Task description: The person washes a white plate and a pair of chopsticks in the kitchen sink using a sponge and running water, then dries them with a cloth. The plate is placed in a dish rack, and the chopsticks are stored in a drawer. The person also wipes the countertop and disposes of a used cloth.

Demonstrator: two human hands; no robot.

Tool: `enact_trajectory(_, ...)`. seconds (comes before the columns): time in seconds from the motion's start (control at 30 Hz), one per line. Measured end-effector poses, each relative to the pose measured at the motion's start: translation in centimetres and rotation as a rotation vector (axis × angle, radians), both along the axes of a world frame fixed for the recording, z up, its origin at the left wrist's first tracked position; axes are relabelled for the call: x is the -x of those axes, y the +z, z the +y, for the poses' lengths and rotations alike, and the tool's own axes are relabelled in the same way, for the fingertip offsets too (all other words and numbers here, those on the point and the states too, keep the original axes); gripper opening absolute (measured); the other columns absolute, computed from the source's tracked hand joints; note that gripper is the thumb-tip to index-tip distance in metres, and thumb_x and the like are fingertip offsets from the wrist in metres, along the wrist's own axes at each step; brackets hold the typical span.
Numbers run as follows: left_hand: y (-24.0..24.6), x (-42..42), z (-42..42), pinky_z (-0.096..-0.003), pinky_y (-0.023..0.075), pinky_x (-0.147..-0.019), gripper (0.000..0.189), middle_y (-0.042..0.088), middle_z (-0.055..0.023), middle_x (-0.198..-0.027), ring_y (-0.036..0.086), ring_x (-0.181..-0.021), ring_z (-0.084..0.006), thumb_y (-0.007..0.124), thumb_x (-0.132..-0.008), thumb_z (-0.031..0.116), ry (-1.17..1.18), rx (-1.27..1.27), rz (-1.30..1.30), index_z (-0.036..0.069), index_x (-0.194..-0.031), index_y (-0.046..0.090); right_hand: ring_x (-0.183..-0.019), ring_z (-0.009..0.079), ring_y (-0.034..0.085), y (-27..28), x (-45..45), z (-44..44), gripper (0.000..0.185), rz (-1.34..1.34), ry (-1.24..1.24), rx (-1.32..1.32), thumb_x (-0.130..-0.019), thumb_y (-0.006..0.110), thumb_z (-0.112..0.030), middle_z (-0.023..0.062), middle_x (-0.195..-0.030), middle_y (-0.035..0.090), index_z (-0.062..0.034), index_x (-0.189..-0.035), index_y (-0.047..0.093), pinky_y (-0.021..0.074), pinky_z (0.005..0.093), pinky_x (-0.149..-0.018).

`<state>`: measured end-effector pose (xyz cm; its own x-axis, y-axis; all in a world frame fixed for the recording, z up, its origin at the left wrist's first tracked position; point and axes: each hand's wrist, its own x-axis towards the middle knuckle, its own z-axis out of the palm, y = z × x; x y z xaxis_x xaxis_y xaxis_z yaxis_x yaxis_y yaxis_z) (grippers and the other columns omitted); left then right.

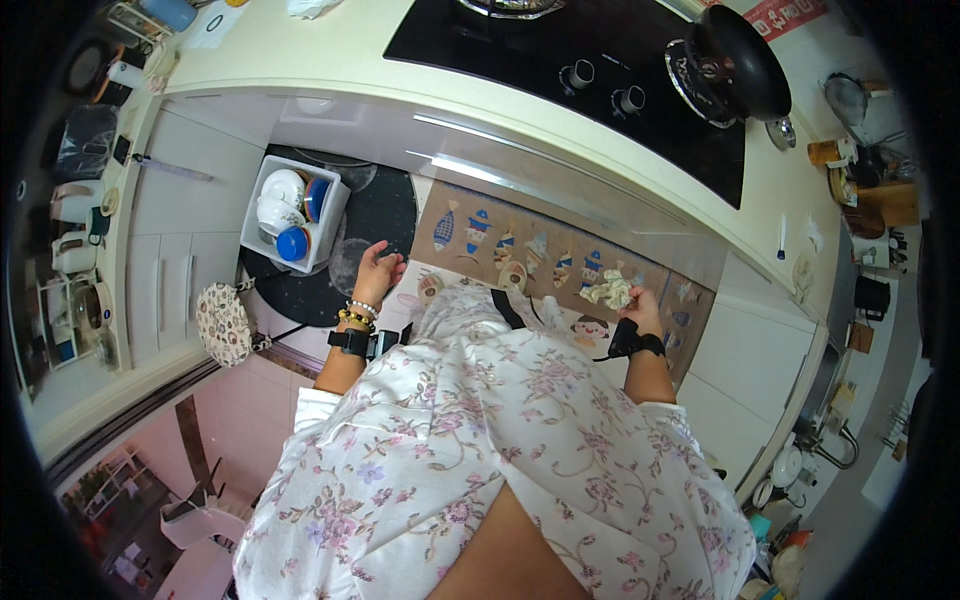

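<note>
My right hand [643, 309] grips a crumpled, pale yellowish cloth [609, 289] above the patterned floor mat [480, 259]. My left hand [381, 274] hangs with its fingers apart and nothing in them, over the edge of a round black mat [360, 255]. Left of that hand, a white plastic bin [330, 225] stands on the black mat, holding white bowls [281, 214] and some blue and other coloured dishes [292, 243]. Both wrists wear black straps with small devices.
In front runs a pale counter [337, 67] with a black gas hob [525, 67] and a dark wok [739, 64]. A stool with a round patterned seat [225, 324] is at the left. White cabinets [750, 352] stand at the right, and a sink tap [844, 450] lies beyond.
</note>
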<state>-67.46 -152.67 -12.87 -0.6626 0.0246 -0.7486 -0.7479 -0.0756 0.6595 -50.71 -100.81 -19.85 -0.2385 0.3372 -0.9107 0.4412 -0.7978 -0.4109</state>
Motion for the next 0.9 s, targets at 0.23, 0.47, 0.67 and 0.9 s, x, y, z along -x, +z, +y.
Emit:
enact_trajectory(0.23,-0.2,0.9,-0.2,-0.0219,0.0480,-0.061,0.040,0.061,-0.0073,-0.094,0.060,-0.074,-0.0115,0.050,-0.087,0.007,-0.001,-0.019,0.034,0.005,-0.125,0.036,-0.097,0.0283,0.057,9.7,8.9,-6.0,0.049,0.445,0.192,0.000,-0.071,0.039,0.004,0.0151,-0.108,0.057,0.0034,-0.120,0.045,0.0454,0.0398,-0.090)
enact_trajectory(0.47,-1.2,0.7,-0.2,-0.0238,0.0494,-0.065,0.039,0.061,-0.0073,-0.096,0.060,-0.078,-0.0127,0.050,-0.087,0.009,-0.045,-0.031,0.054,0.005,-0.124,0.038,-0.080,0.0144,0.060,11.7,11.7,-10.4,0.039,0.418,0.584,-0.042,-0.083,0.047,0.004,0.0105,-0.100,0.058,0.0020,-0.122,0.045,0.0496,0.0234,-0.060)
enact_trajectory(0.67,-1.1,0.1,-1.7,-0.0237,0.0499,-0.065,0.041,0.061,-0.0074,-0.095,0.060,-0.077,-0.0122,0.054,-0.086,0.010,-0.006,0.005,0.094,0.004,-0.124,0.039,-0.087,0.0149,0.059,11.5,12.4,-12.4,0.027,0.519,0.653,0.030,-0.087,0.052,-0.006,0.0092,-0.100,0.060,0.0014,-0.113,0.050,0.0487,0.0261,-0.076)
enact_trajectory(0.9,4.6,1.0,1.4,-0.0284,0.0471,-0.082,0.052,0.054,-0.0081,-0.115,0.053,-0.102,-0.0141,0.053,-0.091,0.029,-0.449,-0.313,0.288,0.009,-0.134,0.032,-0.096,0.0164,0.056,17.6,17.0,-18.1,0.018,0.945,0.979,0.202,-0.088,0.052,-0.009,0.0066,-0.103,0.054,-0.0031,-0.105,0.047,0.0471,0.0299,-0.085)
